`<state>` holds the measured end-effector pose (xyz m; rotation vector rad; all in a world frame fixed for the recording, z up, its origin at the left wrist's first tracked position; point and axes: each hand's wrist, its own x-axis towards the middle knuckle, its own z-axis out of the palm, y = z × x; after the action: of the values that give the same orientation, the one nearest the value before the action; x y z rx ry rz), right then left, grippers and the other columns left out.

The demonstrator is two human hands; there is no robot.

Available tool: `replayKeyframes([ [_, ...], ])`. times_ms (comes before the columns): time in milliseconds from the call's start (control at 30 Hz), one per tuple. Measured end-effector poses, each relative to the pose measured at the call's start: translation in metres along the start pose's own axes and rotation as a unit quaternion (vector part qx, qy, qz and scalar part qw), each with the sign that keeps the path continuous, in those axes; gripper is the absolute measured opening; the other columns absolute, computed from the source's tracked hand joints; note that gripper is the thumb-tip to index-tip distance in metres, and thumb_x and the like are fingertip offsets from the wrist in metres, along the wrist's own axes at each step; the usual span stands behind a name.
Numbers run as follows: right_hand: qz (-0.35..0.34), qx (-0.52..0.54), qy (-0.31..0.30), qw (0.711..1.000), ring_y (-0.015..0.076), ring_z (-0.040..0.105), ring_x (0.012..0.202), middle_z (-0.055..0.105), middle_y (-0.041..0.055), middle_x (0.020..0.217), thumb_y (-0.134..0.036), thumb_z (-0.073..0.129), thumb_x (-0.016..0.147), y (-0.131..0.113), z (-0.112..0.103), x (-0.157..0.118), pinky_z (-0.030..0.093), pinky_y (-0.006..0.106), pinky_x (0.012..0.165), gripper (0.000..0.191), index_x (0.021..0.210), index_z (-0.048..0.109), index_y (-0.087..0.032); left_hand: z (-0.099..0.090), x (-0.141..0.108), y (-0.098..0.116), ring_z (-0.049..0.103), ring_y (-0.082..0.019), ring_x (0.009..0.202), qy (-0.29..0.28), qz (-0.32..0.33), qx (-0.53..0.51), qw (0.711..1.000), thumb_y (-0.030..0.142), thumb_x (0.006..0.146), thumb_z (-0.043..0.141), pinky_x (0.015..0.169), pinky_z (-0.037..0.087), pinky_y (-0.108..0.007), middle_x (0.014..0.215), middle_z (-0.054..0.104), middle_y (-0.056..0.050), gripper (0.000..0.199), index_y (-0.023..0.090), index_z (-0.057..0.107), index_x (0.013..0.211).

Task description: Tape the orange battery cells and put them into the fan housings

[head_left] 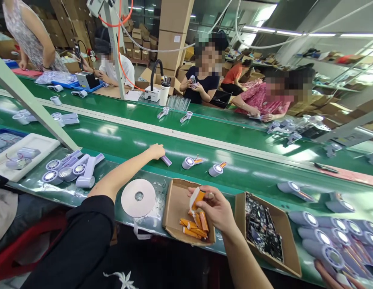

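Observation:
My left hand (157, 151) is stretched out over the green belt, its fingers closed around a lilac handheld fan (166, 160); only the handle end shows past the hand. Above a shallow cardboard box (171, 212), my right hand (218, 208) pinches an orange battery (199, 197) with a white strip on it. Several more orange batteries (194, 229) lie in that box. Two lilac fan bodies, a nearer-left one (188, 162) and another fan (216, 169), sit on the belt with orange pieces sticking out.
A white tape roll (129, 198) lies left of the battery box. Right of it stands a box of dark circuit boards (264, 228). Fan bodies pile up at left (73, 168) and right (333, 237). Another person's hand (327, 275) reaches in at bottom right. Co-workers sit across the belt.

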<state>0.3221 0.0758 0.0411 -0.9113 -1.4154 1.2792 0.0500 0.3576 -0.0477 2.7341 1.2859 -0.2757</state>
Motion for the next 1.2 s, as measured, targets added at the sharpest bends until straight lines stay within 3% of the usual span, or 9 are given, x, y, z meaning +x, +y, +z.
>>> replayKeyframes([
  [133,-0.039,-0.078,-0.032,0.996,0.0248,0.082,0.093,0.084,0.0089,0.113,-0.041,0.084,0.086,0.003,0.003,0.055,0.068,0.037,0.074,0.031,0.110,0.070,-0.027,-0.001,0.009,0.000,0.059,-0.032,0.129,-0.009,0.012,-0.025,1.000,0.013,0.072,0.079,0.109,0.046,-0.042,0.110,0.079,-0.014,0.023,0.018,0.081,0.094],
  [267,-0.025,-0.166,0.024,0.986,0.0252,0.081,0.088,0.085,0.0085,0.101,-0.048,0.076,0.087,0.033,0.002,0.120,0.066,0.040,0.084,0.036,0.113,0.070,-0.023,-0.011,0.019,-0.011,0.071,-0.021,0.107,-0.041,0.022,-0.083,0.995,0.020,0.073,0.079,0.088,0.051,-0.024,0.110,0.081,-0.002,0.016,0.025,0.082,0.088],
  [400,0.018,-0.374,0.010,0.927,0.0238,0.080,0.096,0.084,0.0077,0.108,-0.043,0.063,0.096,0.064,0.007,0.174,0.062,0.037,0.089,0.042,0.132,0.065,-0.022,-0.021,0.019,-0.020,0.073,-0.016,0.100,-0.043,0.025,-0.136,0.989,0.032,0.084,0.076,0.083,0.051,-0.020,0.111,0.080,0.003,0.014,0.025,0.081,0.095],
  [500,0.037,-0.469,-0.020,0.882,0.0241,0.078,0.102,0.083,0.0069,0.111,-0.037,0.061,0.099,0.081,0.016,0.199,0.059,0.034,0.092,0.040,0.136,0.064,-0.024,-0.020,0.016,-0.017,0.072,-0.020,0.103,-0.010,0.008,-0.160,0.987,0.039,0.098,0.068,0.095,0.055,-0.034,0.114,0.077,-0.005,0.026,0.019,0.076,0.113],
  [600,0.054,-0.523,-0.047,0.849,0.0266,0.076,0.109,0.082,0.0080,0.117,-0.036,0.062,0.101,0.095,0.024,0.211,0.056,0.033,0.093,0.035,0.134,0.065,-0.025,-0.014,0.016,-0.010,0.070,-0.022,0.109,0.018,-0.011,-0.181,0.983,0.044,0.103,0.065,0.101,0.056,-0.046,0.121,0.073,-0.009,0.034,0.016,0.070,0.120],
  [867,0.117,-0.643,-0.124,0.747,0.0312,0.074,0.111,0.078,0.0143,0.121,-0.040,0.053,0.106,0.098,0.024,0.205,0.052,0.034,0.090,0.042,0.145,0.059,-0.025,-0.011,0.027,0.006,0.068,-0.023,0.111,0.041,-0.035,-0.204,0.978,0.041,0.103,0.066,0.098,0.059,-0.045,0.125,0.069,-0.010,0.032,0.016,0.068,0.123],
  [967,0.128,-0.654,-0.143,0.732,0.0304,0.073,0.114,0.077,0.0136,0.124,-0.042,0.048,0.108,0.093,0.025,0.204,0.052,0.036,0.093,0.043,0.147,0.060,-0.029,-0.014,0.028,0.012,0.068,-0.023,0.111,0.046,-0.040,-0.203,0.977,0.040,0.103,0.066,0.098,0.060,-0.045,0.126,0.069,-0.010,0.032,0.016,0.067,0.125],
  [1067,0.142,-0.656,-0.152,0.725,0.0326,0.073,0.116,0.076,0.0150,0.127,-0.039,0.056,0.103,0.092,0.033,0.205,0.054,0.040,0.095,0.041,0.141,0.067,-0.028,-0.017,0.023,0.016,0.068,-0.022,0.111,0.052,-0.049,-0.204,0.976,0.039,0.103,0.066,0.097,0.060,-0.044,0.127,0.068,-0.010,0.032,0.016,0.067,0.126],
  [1200,0.154,-0.642,-0.153,0.735,0.0369,0.073,0.116,0.076,0.0183,0.127,-0.030,0.069,0.092,0.087,0.039,0.211,0.056,0.048,0.097,0.040,0.132,0.073,-0.024,-0.022,0.015,0.026,0.069,-0.022,0.110,0.065,-0.074,-0.208,0.973,0.039,0.103,0.066,0.096,0.061,-0.044,0.127,0.068,-0.010,0.033,0.016,0.067,0.127],
])
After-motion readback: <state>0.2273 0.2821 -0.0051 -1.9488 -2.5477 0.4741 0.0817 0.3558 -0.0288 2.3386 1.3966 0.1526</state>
